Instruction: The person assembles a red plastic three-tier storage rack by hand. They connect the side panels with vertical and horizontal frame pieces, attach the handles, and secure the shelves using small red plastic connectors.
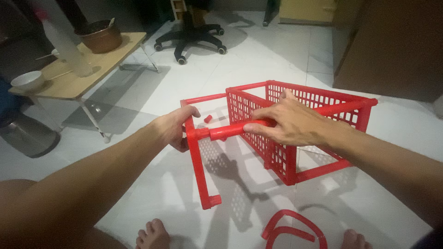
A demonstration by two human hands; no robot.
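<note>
Gleaming white tiled floor [277,60] underfoot

Pretty dim in here, kind of bluish. Light's coming from above and behind me, so my arms throw soft shadows across the white floor tiles [152,184]. Grainy, a bit soft overall, corners go dark and the edges bend like a fisheye.

Two hands [177,129] [288,122], one red rack [304,124], two curved handles [295,228], one bowl [27,80]
</note>
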